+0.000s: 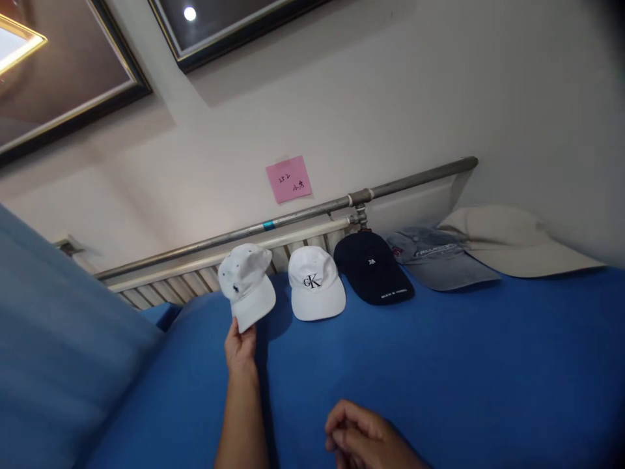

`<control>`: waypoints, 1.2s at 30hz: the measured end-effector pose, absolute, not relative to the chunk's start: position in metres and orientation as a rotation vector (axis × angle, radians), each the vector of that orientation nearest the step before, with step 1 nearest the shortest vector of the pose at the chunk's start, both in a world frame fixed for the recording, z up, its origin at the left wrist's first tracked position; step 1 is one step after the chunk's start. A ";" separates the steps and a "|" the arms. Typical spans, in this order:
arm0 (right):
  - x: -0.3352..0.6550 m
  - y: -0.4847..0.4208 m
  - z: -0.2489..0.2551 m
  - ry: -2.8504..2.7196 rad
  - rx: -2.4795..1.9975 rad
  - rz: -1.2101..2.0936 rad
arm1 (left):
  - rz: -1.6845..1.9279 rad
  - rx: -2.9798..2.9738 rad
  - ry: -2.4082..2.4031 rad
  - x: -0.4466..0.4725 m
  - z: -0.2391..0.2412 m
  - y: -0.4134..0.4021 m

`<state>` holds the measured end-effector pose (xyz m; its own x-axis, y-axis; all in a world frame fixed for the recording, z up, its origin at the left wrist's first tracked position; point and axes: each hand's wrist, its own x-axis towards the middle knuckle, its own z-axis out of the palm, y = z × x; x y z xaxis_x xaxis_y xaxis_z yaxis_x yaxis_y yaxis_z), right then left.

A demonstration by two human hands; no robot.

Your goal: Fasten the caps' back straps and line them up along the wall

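Observation:
My left hand [240,346] pinches the brim of a white cap [247,283] with a small dark emblem, holding it up at the left end of a row of caps on a blue surface [439,371]. To its right lie a white cap with a black logo [314,283], a dark navy cap [374,268], a grey-blue cap [437,257] and a beige cap [508,241]. My right hand [364,438] rests low near the frame's bottom edge with fingers curled, nothing visible in it.
A metal pipe [303,213] and a ribbed radiator [195,279] run along the wall behind the caps. A pink sticky note [288,178] is stuck on the wall. Blue fabric [58,352] rises at the left. Framed pictures [73,85] hang above.

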<state>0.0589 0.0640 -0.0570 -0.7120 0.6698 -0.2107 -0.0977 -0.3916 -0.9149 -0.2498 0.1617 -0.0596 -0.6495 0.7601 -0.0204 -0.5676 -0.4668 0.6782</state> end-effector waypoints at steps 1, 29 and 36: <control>0.059 0.065 -0.058 -1.352 -0.796 2.145 | 2.120 0.347 0.873 -0.249 -0.064 0.169; 0.062 0.063 -0.052 -1.438 -0.872 2.165 | 1.997 0.291 1.404 -0.240 -0.071 0.174; 0.062 0.060 -0.054 -1.429 -0.850 2.160 | 1.916 0.623 2.024 -0.235 -0.076 0.172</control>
